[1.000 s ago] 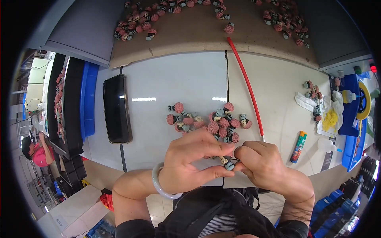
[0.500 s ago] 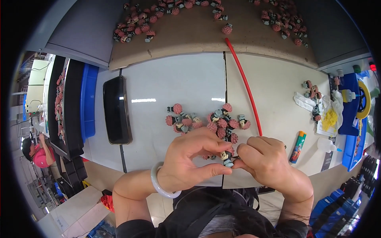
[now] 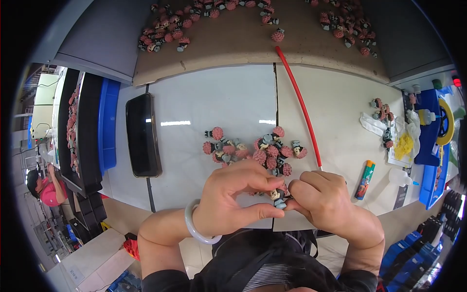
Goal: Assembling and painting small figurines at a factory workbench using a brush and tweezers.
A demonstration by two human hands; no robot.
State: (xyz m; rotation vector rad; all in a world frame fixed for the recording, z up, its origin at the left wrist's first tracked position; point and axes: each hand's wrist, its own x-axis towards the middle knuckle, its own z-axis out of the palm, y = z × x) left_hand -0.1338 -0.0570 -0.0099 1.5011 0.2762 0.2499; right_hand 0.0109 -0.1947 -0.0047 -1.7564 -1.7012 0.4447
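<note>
My left hand [image 3: 233, 197] and my right hand [image 3: 326, 204] meet at the near edge of the white table [image 3: 204, 102]. Between their fingertips they pinch one small figurine [image 3: 278, 196] with a pink knobbly head and a grey and cream body. A pale bangle [image 3: 194, 228] circles my left wrist. Just beyond my fingers lies a heap of several similar pink-headed figurines [image 3: 258, 148].
A black phone [image 3: 142, 135] lies left of the heap. A red rod [image 3: 299, 104] runs diagonally across the table. More figurines cover the brown board [image 3: 233, 39] at the back. A glue stick [image 3: 365, 179], white cloth [image 3: 372, 124] and blue bins [image 3: 435, 141] sit to the right.
Both hands stay together at the table's near edge, working the same small figurine; their fingers have shifted slightly around it.
</note>
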